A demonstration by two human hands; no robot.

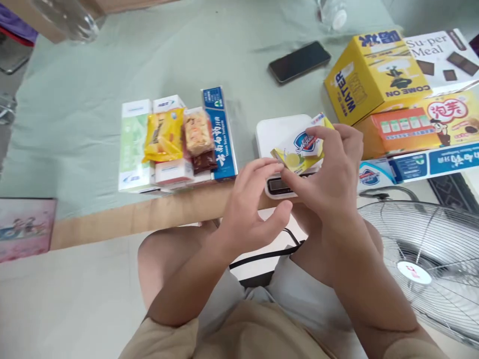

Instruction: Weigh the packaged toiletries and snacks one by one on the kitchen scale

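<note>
My right hand (333,174) grips a yellow and white Safeguard soap box (297,154), thumb at its lower corner and fingers over its far side. The box is over a small white digital scale (266,130) at the table's front edge; whether it touches the scale I cannot tell. My left hand (247,209) is open, thumb apart, its fingertips close to the soap box's lower left corner. Left of the scale is a group of boxes: a blue toothpaste box (221,132) and a white and green box (135,144), with a yellow snack packet (164,134) and a wrapped nougat-like snack (198,130) among them.
A black phone (299,62) lies behind the scale. On the right are a yellow carton (377,80), a white Su-per Meal box (445,60) and an orange box (406,129). A fan (430,264) stands below right; a clear bottle (335,15) is at the back.
</note>
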